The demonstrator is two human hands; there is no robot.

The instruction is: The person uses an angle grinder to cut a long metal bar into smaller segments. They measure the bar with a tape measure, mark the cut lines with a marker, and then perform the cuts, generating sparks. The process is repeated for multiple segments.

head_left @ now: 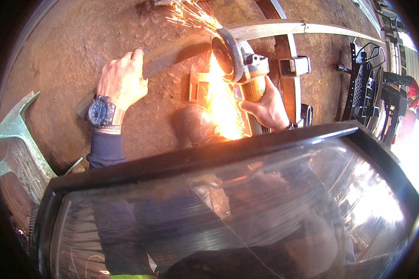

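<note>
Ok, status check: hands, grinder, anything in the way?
Right hand gripping angle grinder, sparks flying. Left hand over metal bar, grip unclear. Scratched face shield blocks lower view.

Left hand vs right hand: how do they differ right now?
The left hand is curled over the metal bar; the right hand grips the angle grinder. The left hand is left of the bright sparks, the right hand right of them. The left hand has a chunky watch at its wrist; the right hand, a dark band. Both are ungloved.
</note>
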